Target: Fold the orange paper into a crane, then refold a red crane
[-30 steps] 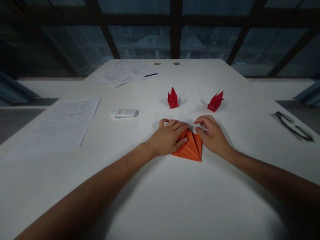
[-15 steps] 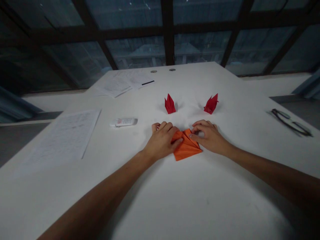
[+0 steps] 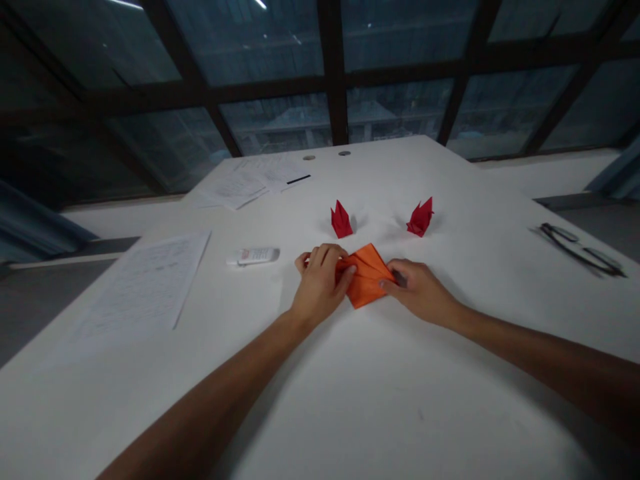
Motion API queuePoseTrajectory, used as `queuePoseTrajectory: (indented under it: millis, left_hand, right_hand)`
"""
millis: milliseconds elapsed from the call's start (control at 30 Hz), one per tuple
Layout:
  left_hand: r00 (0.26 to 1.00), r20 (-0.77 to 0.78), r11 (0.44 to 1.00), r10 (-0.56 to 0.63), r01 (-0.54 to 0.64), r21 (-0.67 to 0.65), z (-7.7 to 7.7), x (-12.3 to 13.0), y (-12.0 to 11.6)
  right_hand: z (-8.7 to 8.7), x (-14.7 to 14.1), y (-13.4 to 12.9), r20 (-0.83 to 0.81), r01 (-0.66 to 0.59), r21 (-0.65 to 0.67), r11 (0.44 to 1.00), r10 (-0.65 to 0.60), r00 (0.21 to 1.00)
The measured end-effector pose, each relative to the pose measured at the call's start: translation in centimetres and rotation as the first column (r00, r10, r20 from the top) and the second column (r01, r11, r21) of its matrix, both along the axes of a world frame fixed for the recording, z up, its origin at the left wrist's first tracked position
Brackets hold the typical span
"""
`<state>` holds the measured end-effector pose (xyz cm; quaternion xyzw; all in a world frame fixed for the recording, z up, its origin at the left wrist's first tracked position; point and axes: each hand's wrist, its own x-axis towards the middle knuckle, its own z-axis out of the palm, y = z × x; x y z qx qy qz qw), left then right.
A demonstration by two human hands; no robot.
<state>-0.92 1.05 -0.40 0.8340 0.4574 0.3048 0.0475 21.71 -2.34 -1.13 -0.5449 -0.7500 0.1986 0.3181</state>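
Note:
A folded piece of orange origami paper (image 3: 369, 275) with crease lines is held just over the white table. My left hand (image 3: 321, 279) grips its left side, thumb on top and fingers curled behind. On the right edge, my right hand (image 3: 417, 288) pinches the paper between thumb and fingers; part of those fingers is hidden beneath it. Beyond my hands stand two red folded paper figures, one red figure (image 3: 341, 220) behind the paper and another red figure (image 3: 421, 217) farther right.
A white tube (image 3: 255, 256) lies left of my hands, near a written sheet (image 3: 150, 280). More papers (image 3: 240, 185) and a dark pen-like stick (image 3: 299, 179) lie at the back left. Eyeglasses (image 3: 583, 250) rest at the right edge. Windows (image 3: 280, 120) stand behind the table (image 3: 350, 400).
My right hand has shifted from the paper's upper right to its right edge. The orange paper has turned and its top now shows as a raised corner. The camera has tilted up slightly.

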Motion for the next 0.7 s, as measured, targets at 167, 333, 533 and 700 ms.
queuePoseTrajectory:
  millis: [167, 333, 533, 700]
  left_hand:
    - [0.952, 0.296, 0.996, 0.079, -0.087, 0.013, 0.1, -0.5, 0.2]
    - [0.851, 0.511, 0.992, 0.118, -0.117, -0.034, 0.2, -1.3, 1.7]
    - [0.950, 0.276, 0.974, -0.144, 0.186, -0.131, -0.4, -1.0, 1.7]
    - [0.902, -0.077, 0.891, -0.424, 0.400, -0.215, 0.0, -0.7, 0.7]
  right_hand:
    - [0.0, 1.3, 0.3, 0.033, 0.095, 0.416, 0.905, -0.120, 0.992]
    - [0.3, 2.0, 0.0, 0.382, -0.169, 0.563, 0.809, -0.073, 0.921]
    - [-0.1, 1.3, -0.2, 0.485, -0.392, 0.290, 0.873, 0.219, 0.847]
    - [-0.3, 1.9, 0.5, 0.217, -0.303, 0.317, 0.899, 0.242, 0.946]
